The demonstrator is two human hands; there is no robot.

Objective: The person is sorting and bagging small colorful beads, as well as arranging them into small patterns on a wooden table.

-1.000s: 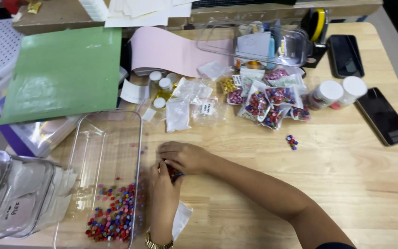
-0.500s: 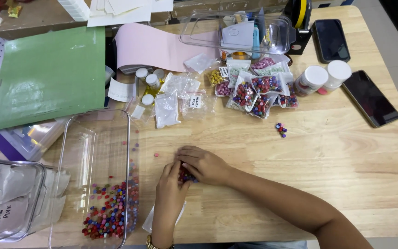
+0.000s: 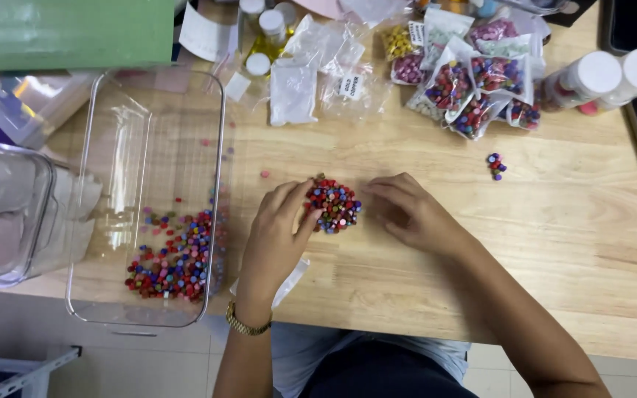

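Clear plastic tray holds mixed beads; both spread hands, left hand and right hand, cup a bead pile.

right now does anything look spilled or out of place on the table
Yes: a few loose beads lie alone on the bare table, apart from the pile between the hands, and one pink bead sits just outside the tray.

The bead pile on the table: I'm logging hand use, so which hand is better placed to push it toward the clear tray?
Probably the right hand: it lies on the far side of the bead pile from the clear tray, while the left hand sits between them.
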